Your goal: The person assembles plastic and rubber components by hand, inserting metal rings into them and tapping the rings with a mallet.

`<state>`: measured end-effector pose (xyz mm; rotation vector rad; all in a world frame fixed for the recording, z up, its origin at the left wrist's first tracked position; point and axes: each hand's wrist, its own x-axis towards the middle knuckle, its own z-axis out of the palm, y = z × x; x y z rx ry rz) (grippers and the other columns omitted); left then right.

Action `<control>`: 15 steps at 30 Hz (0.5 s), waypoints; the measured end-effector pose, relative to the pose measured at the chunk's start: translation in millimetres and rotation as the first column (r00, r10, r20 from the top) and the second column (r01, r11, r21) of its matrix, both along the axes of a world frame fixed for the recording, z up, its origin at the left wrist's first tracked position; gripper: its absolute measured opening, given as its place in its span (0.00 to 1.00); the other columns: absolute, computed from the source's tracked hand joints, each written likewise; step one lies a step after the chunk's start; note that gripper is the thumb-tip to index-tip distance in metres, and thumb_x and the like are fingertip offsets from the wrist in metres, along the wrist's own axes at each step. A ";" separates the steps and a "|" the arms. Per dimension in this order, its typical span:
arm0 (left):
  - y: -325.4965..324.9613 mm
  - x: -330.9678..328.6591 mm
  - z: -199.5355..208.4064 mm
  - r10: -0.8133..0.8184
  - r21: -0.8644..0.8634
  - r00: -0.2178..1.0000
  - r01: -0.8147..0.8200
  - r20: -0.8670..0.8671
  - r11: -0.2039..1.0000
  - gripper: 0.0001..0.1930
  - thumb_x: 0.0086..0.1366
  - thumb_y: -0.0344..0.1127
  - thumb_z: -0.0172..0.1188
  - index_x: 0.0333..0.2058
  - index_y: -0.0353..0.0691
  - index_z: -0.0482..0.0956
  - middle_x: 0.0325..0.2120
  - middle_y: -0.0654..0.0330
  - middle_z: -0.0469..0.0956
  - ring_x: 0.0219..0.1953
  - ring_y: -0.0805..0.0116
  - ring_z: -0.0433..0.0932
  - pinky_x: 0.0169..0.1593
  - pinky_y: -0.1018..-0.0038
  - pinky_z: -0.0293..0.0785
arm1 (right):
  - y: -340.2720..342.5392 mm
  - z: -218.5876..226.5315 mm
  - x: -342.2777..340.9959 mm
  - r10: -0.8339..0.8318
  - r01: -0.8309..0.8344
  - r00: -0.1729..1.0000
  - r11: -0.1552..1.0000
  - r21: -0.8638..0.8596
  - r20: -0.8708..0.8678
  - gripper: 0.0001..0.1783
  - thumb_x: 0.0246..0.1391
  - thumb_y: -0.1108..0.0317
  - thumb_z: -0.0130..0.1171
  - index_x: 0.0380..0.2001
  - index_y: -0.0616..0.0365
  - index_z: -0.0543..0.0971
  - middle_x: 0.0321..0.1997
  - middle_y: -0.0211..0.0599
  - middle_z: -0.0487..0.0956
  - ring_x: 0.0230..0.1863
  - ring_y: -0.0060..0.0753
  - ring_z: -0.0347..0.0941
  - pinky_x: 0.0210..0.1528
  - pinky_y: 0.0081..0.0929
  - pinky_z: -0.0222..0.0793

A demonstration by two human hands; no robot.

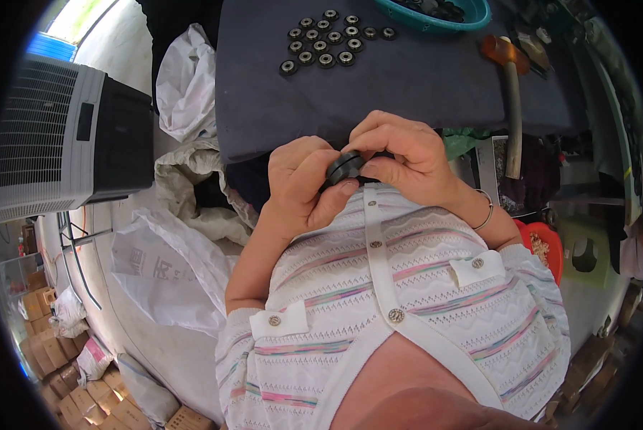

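Black wheel (344, 167) pinched between both hands: left hand (303, 183) curled beneath, right hand (400, 154) arched over it.

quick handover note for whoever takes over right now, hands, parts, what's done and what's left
Left hand: pinches a small dark ring-shaped part close to the chest.
Right hand: fingertips on the same part from the other side.
On the dark table: a group of small round bearings laid flat in rows, a teal basin holding more dark parts, and a mallet at the right.
Done: the rows on the table, by the look of it.
Left: the part in hand; the basin's parts.
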<state>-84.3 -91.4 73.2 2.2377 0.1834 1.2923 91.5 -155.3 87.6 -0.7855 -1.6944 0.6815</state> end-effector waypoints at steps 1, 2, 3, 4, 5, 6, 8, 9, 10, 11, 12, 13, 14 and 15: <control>-0.2 1.3 2.1 0.002 0.048 1.000 -0.002 -0.002 0.999 0.12 0.48 0.35 0.63 0.22 0.35 0.70 0.14 0.59 0.65 0.13 0.65 0.63 0.17 0.73 0.58 | 0.1 0.3 -0.1 0.003 -0.004 1.000 1.000 0.020 0.007 0.09 0.46 0.76 0.61 0.33 0.66 0.76 0.30 0.36 0.75 0.28 0.26 0.73 0.29 0.19 0.68; -0.6 2.6 2.8 0.004 0.095 1.000 -0.004 -0.004 0.995 0.12 0.49 0.35 0.62 0.20 0.36 0.67 0.13 0.60 0.63 0.12 0.65 0.61 0.16 0.73 0.56 | -1.3 -0.4 -0.8 0.004 -0.005 1.000 1.000 0.020 0.007 0.09 0.46 0.76 0.61 0.33 0.66 0.76 0.30 0.36 0.75 0.28 0.26 0.73 0.29 0.19 0.68; -1.3 4.5 2.4 0.005 0.095 1.000 -0.005 -0.004 0.996 0.12 0.49 0.35 0.62 0.20 0.36 0.67 0.13 0.60 0.63 0.12 0.65 0.61 0.16 0.73 0.56 | -4.4 -1.9 -1.9 0.052 -0.059 0.995 0.995 -0.080 -0.088 0.09 0.48 0.73 0.60 0.33 0.67 0.76 0.30 0.38 0.75 0.28 0.25 0.72 0.29 0.19 0.66; -2.9 7.0 1.6 0.035 0.139 0.998 -0.042 0.057 0.989 0.14 0.49 0.35 0.61 0.18 0.38 0.64 0.12 0.61 0.61 0.11 0.66 0.59 0.15 0.73 0.54 | -7.0 -3.6 -3.4 0.089 -0.122 0.979 0.977 -0.174 -0.186 0.10 0.50 0.71 0.59 0.32 0.68 0.75 0.30 0.40 0.75 0.29 0.24 0.70 0.29 0.19 0.65; -4.5 9.0 0.9 0.062 0.181 0.991 -0.083 0.118 0.980 0.16 0.49 0.35 0.61 0.16 0.39 0.61 0.11 0.62 0.59 0.10 0.66 0.57 0.14 0.72 0.53 | -8.2 -5.0 -5.0 0.091 -0.124 0.978 0.977 -0.175 -0.186 0.10 0.50 0.71 0.59 0.32 0.68 0.75 0.30 0.40 0.75 0.29 0.24 0.70 0.29 0.19 0.65; -6.2 10.7 2.0 0.066 0.180 0.991 -0.086 0.117 0.980 0.16 0.49 0.35 0.61 0.16 0.39 0.61 0.11 0.62 0.59 0.10 0.66 0.57 0.14 0.72 0.53 | -8.8 -6.6 -6.8 0.122 -0.179 0.955 0.964 -0.195 -0.271 0.10 0.51 0.70 0.58 0.32 0.68 0.75 0.30 0.41 0.75 0.28 0.25 0.70 0.29 0.19 0.65; -11.4 12.4 5.7 0.058 0.184 0.974 -0.100 0.217 0.978 0.18 0.49 0.35 0.60 0.14 0.40 0.57 0.10 0.63 0.57 0.09 0.67 0.56 0.14 0.73 0.52 | -11.6 -8.9 -10.0 0.153 -0.240 0.922 0.947 -0.215 -0.356 0.10 0.52 0.70 0.58 0.31 0.68 0.75 0.31 0.41 0.75 0.27 0.25 0.70 0.28 0.19 0.64; -12.4 10.5 4.4 0.068 0.180 0.974 -0.108 0.215 0.978 0.18 0.49 0.35 0.60 0.14 0.40 0.57 0.10 0.63 0.57 0.09 0.67 0.56 0.14 0.73 0.52 | -12.2 -10.0 -12.0 0.168 -0.296 0.889 0.921 -0.253 -0.426 0.09 0.53 0.70 0.57 0.31 0.68 0.75 0.31 0.41 0.75 0.27 0.25 0.70 0.28 0.19 0.65; -11.5 7.5 3.2 0.075 0.185 0.979 -0.110 0.188 0.977 0.17 0.50 0.34 0.60 0.15 0.40 0.58 0.10 0.62 0.58 0.09 0.67 0.57 0.14 0.73 0.53 | -11.0 -10.6 -14.5 0.186 -0.358 0.849 0.890 -0.281 -0.494 0.09 0.54 0.70 0.57 0.30 0.68 0.75 0.31 0.40 0.75 0.26 0.24 0.70 0.28 0.19 0.66; -10.8 4.0 1.3 0.086 0.189 0.984 -0.116 0.159 0.975 0.16 0.50 0.33 0.59 0.15 0.40 0.59 0.09 0.62 0.59 0.09 0.66 0.58 0.14 0.73 0.53 | -7.7 -14.8 -15.1 0.202 -0.377 0.844 0.882 -0.281 -0.497 0.09 0.54 0.70 0.57 0.30 0.68 0.75 0.31 0.40 0.75 0.26 0.24 0.70 0.28 0.19 0.66; -11.9 1.4 -4.3 0.111 0.188 0.982 -0.140 0.155 0.972 0.16 0.50 0.33 0.59 0.15 0.40 0.59 0.09 0.62 0.59 0.09 0.66 0.58 0.14 0.73 0.53 | -2.8 -22.0 -13.8 0.183 -0.428 0.823 0.822 -0.376 -0.538 0.09 0.54 0.70 0.56 0.32 0.68 0.75 0.31 0.39 0.75 0.26 0.24 0.71 0.28 0.19 0.68; -12.1 -0.7 -14.0 0.100 0.011 0.989 -0.102 0.109 0.995 0.15 0.51 0.32 0.59 0.15 0.40 0.61 0.09 0.61 0.60 0.09 0.65 0.59 0.14 0.73 0.54 | 3.0 -25.8 -13.6 0.168 -0.483 0.804 0.745 -0.460 -0.571 0.10 0.55 0.70 0.55 0.34 0.69 0.75 0.31 0.38 0.75 0.27 0.24 0.72 0.29 0.19 0.69; -9.6 -7.2 -23.6 0.093 -0.163 0.994 -0.081 0.065 0.983 0.13 0.51 0.31 0.58 0.15 0.40 0.63 0.10 0.60 0.62 0.10 0.64 0.61 0.15 0.72 0.55 | 7.9 -26.2 -17.1 0.208 -0.519 0.791 0.727 -0.450 -0.575 0.10 0.55 0.70 0.55 0.34 0.69 0.75 0.31 0.38 0.75 0.27 0.24 0.72 0.29 0.19 0.69; -3.9 -16.6 -34.9 0.117 -0.182 0.993 -0.112 0.018 0.977 0.11 0.53 0.31 0.57 0.16 0.40 0.66 0.10 0.60 0.66 0.11 0.66 0.65 0.16 0.73 0.58 | 10.8 -26.4 -20.5 0.128 -0.407 0.865 0.744 -0.530 -0.485 0.11 0.56 0.69 0.53 0.37 0.69 0.75 0.32 0.37 0.75 0.27 0.24 0.73 0.30 0.19 0.71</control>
